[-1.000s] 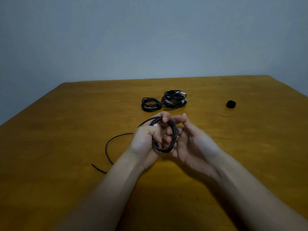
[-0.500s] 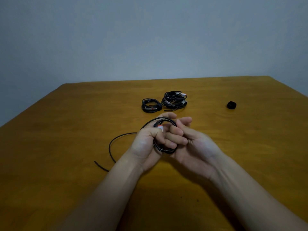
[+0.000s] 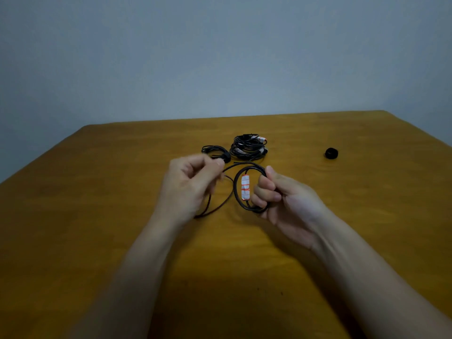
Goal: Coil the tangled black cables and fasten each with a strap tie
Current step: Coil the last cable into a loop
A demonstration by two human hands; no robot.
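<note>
Nearest me, above the surface (image 3: 97, 216), my right hand (image 3: 281, 199) curls its fingers round the half-wound coil (image 3: 235, 189), held upright with its white-and-orange label (image 3: 245, 187) facing me. Just left of it, my left hand (image 3: 188, 189), blurred, seems to pinch the loose tail (image 3: 221, 205). The next wrap, I judge, carries that tail rightward onto the coil. Farther off lie a small coil (image 3: 214, 151) and a bigger bundle (image 3: 248, 146). The strap roll (image 3: 331, 153) sits well right, nearer my right hand.
</note>
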